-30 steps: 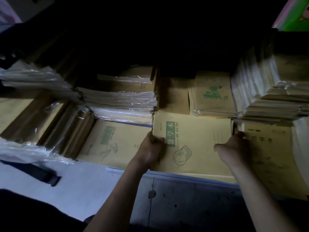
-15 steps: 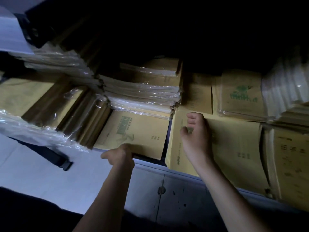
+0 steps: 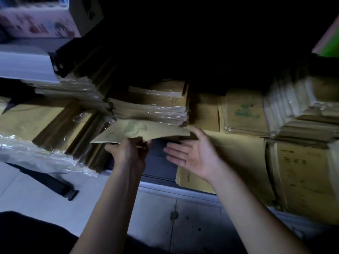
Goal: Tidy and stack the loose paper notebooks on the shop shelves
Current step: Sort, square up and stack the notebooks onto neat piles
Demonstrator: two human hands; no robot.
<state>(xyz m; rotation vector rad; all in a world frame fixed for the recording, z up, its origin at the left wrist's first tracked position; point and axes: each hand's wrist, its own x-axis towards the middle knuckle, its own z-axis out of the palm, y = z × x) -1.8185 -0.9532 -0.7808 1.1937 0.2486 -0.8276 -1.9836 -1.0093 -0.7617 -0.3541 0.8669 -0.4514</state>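
The left hand [image 3: 128, 154] grips the near edge of a loose kraft-paper notebook [image 3: 141, 131] with green print on its cover, holding it raised and tilted above a dark bare patch of the shelf [image 3: 159, 162]. The right hand [image 3: 194, 156] lies just beside it, palm up, fingers spread and holding nothing, under the notebook's right corner. Beneath that hand, a flat pile of unwrapped notebooks [image 3: 238, 158] lies on the shelf. Directly behind the raised notebook is a stack of notebooks in clear plastic wrap [image 3: 150, 107]. To the right lies a wrapped bundle with a green design [image 3: 244, 112], then a taller wrapped stack [image 3: 302, 107]. More wrapped bundles [image 3: 55, 129] lean at the left.
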